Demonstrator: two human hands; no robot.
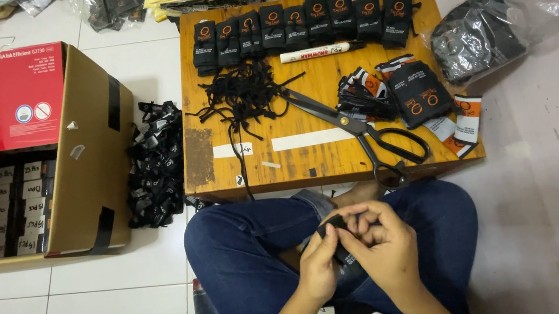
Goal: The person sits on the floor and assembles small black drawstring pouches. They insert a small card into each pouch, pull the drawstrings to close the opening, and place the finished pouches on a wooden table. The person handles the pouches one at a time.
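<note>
I sit cross-legged in blue jeans behind a low wooden table (pixel 308 157). Both hands meet over my lap. My left hand (pixel 318 268) and my right hand (pixel 379 241) together grip a small black folded pouch (pixel 337 237), fingers curled around it. On the table's far edge stands a row of black pouches with orange marks (pixel 298 26). A tangle of black cords (pixel 243 95) lies left of centre, and large black scissors (pixel 362 128) lie open across the middle.
A white marker pen (pixel 316 52) lies below the row. More printed pouches (pixel 418 92) pile at the right. A cardboard box (pixel 87 146) with packed rows stands at left, a heap of black pieces (pixel 155 170) beside it. A plastic bag (pixel 486 32) lies right.
</note>
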